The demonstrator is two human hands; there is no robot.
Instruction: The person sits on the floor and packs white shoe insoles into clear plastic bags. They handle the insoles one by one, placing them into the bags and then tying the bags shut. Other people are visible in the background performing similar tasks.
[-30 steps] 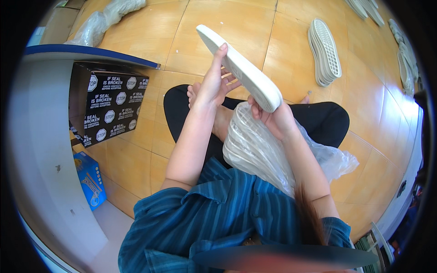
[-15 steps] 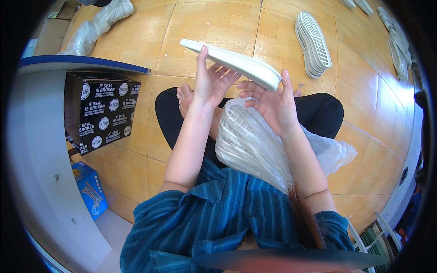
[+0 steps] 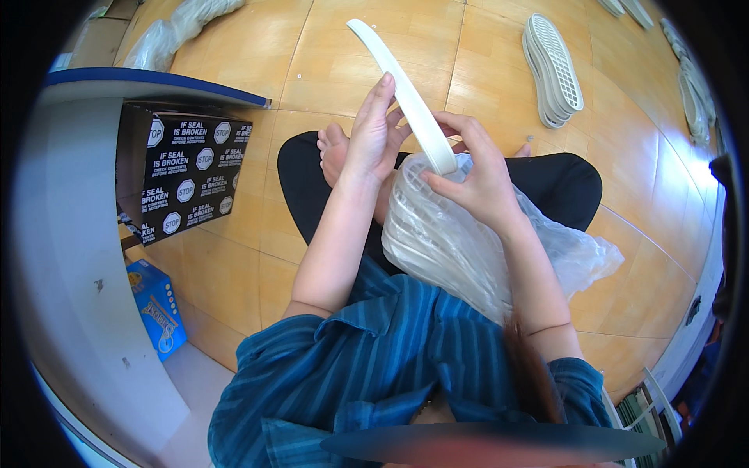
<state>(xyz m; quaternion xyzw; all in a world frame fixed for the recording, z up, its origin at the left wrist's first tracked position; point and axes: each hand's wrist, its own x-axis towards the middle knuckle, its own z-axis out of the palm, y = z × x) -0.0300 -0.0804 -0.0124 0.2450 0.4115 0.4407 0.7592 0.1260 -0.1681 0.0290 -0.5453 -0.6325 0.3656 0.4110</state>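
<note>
A white shoe sole [image 3: 411, 101] is held up in front of me, its narrow edge facing me and its far end pointing up and left. My left hand [image 3: 374, 132] grips it along its left side, thumb on the edge and fingers behind. At the near end, my right hand [image 3: 477, 168] has its fingers behind the sole and its thumb apart from it; whether it grips or just touches cannot be made out. Beneath, a clear plastic bag [image 3: 441, 242] holding several white soles lies across my lap, partly covered by my right forearm.
A stack of white soles [image 3: 552, 70] lies on the tiled floor [image 3: 351, 47] ahead right. Bagged soles [image 3: 694, 93] lie farther right, and another plastic bag [image 3: 168, 39] at far left. A black patterned box [image 3: 195, 175] and a blue box [image 3: 154, 304] stand by the white panel on my left.
The sole has turned from a slanted, nearly level position to a steeper one, its far end rising. My right hand's fingers have moved behind its near end.
</note>
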